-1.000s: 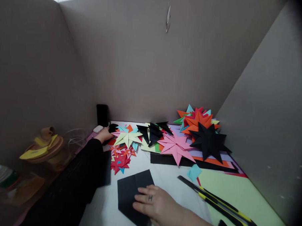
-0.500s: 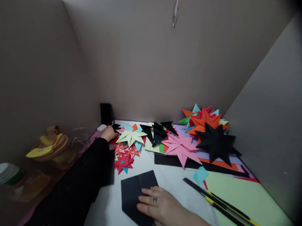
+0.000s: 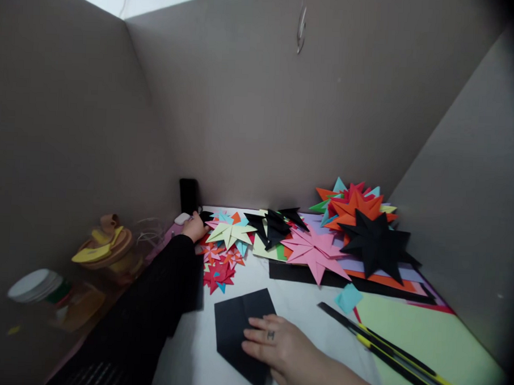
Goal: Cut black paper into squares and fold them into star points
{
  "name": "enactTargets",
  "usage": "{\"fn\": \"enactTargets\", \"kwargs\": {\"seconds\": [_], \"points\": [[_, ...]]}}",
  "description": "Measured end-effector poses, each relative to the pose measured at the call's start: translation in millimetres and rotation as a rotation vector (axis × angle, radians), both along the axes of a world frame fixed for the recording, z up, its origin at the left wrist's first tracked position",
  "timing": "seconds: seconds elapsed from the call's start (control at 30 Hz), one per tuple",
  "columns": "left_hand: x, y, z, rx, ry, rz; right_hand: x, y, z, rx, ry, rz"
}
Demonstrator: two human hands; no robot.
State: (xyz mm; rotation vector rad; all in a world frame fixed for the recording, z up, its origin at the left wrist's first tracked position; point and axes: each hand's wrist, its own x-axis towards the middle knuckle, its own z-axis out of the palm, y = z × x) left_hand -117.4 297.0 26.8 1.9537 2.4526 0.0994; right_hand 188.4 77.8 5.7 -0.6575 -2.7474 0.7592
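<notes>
Head view: has the right hand (image 3: 286,350) laid palm-down on the folded black paper (image 3: 233,330), fingers extended and slightly apart, pressing it flat on the white tabletop (image 3: 186,354). Reaches the left hand (image 3: 194,228) well beyond the folded black paper, to its left, near a black phone (image 3: 189,196) and a white case (image 3: 182,218); touches something dark there, too small to tell whether gripped. Shows, beyond the folded black paper, a pale yellow star (image 3: 231,232) above red stars (image 3: 219,275); farther right, a pink star (image 3: 314,250) and a black star (image 3: 377,243). To its right, shows a black-and-yellow cutter (image 3: 397,356) partly over a light green sheet (image 3: 438,331).
</notes>
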Motion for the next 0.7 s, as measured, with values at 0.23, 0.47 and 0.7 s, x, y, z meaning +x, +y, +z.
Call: {"fn": "enactTargets", "kwargs": {"seconds": [0.23,0.47,0.7], "points": [[2,-51,14.0,0.064,-0.032,0.046,1,-3,-1.3,-0.007,0.047,-0.015],[11,-52,15.8,0.215,-0.259,-0.026,2,-4,-5.7,0.046,0.084,-0.026],[56,-101,41.8,0.455,-0.538,-0.204,0,-5,-11.9,0.271,0.113,-0.1]]}}
